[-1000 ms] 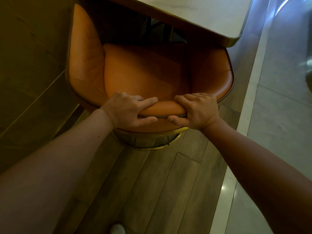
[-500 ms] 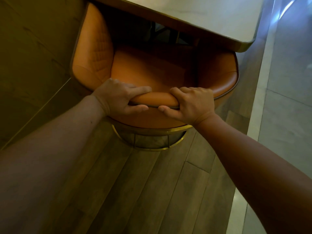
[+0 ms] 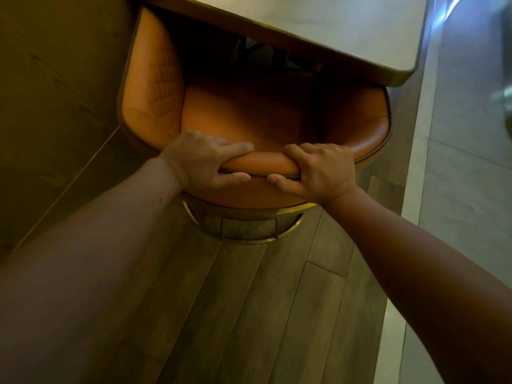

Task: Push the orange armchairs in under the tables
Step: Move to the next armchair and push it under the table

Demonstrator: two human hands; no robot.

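Observation:
An orange armchair [image 3: 249, 117] with a curved padded back and a gold ring base stands in front of me. The front of its seat lies in shadow under the pale table [image 3: 346, 26], whose gold-edged corner overhangs the right armrest. My left hand [image 3: 202, 162] grips the top of the backrest, fingers over the rim and thumb on the outer side. Just to its right, my right hand [image 3: 318, 170] grips the same rim in the same way. Both arms are stretched out.
Grey wooden floorboards [image 3: 249, 314] run under me. A dark wood-panelled wall [image 3: 55, 92] rises close on the chair's left. On the right, a pale strip borders a light tiled floor [image 3: 471, 162].
The armchair has slid forward, further under the table, with both hands keeping their grip on the backrest. The table edge now covers more of the seat.

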